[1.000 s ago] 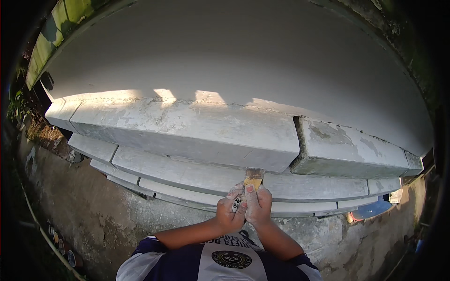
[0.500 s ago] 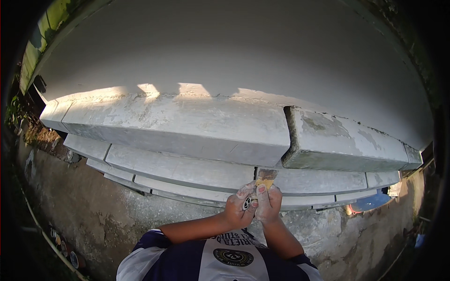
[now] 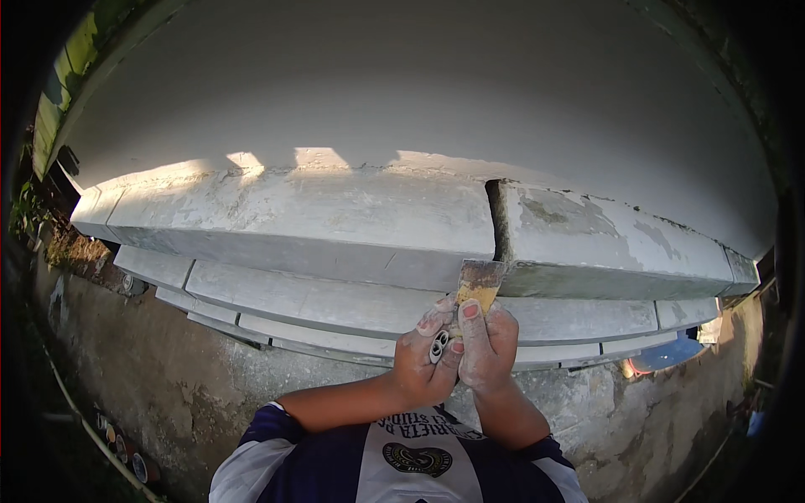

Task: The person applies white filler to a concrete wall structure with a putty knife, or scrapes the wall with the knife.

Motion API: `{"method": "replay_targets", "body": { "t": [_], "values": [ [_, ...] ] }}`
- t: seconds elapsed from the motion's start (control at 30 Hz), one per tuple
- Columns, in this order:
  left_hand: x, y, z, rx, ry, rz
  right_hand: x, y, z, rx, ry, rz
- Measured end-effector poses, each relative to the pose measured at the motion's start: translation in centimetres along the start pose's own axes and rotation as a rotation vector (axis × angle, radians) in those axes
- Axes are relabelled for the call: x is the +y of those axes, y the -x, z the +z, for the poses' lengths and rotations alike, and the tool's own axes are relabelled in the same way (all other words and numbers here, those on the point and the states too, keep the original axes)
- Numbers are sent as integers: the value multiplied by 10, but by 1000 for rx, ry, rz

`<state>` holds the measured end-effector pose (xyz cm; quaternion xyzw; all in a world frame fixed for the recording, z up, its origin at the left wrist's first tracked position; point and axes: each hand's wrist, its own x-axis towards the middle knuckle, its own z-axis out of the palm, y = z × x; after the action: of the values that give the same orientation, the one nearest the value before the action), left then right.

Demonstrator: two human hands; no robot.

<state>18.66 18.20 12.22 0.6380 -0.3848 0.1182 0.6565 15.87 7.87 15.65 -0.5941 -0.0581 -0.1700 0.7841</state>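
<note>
My left hand and my right hand are close together in front of my chest, both dusted with pale powder. A putty knife with a stained, broad blade and a yellowish lower part points away from me. My right thumb presses on it, with the fingers closed behind. Closed beside it, my left hand holds a whitish piece with dark round openings, whose kind I cannot make out. Beyond the blade runs a grey-white concrete ledge, split by a dark vertical gap.
A smooth pale wall rises behind the ledge. Lower concrete tiers step down toward stained ground. At the right lies a blue round container; several pots stand at the lower left.
Both hands and the putty knife have risen slightly, bringing the blade up against the view of the ledge's front edge near the gap. The view has shifted a little; both grips look the same.
</note>
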Motion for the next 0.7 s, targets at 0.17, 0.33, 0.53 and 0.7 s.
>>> {"method": "replay_targets", "body": {
  "t": [0.17,0.33,0.53,0.7],
  "values": [
    [-12,14,2,24,-89,47,14,1,-5,-66,-11,-63],
    [-25,26,7,62,-149,109,43,13,-15,-42,43,-117],
    [9,-3,-5,-13,2,-44,-7,-4,6,-7,-20,-31],
    [-29,30,0,56,-32,23,34,9,-3,-62,19,-68]
  ]
}}
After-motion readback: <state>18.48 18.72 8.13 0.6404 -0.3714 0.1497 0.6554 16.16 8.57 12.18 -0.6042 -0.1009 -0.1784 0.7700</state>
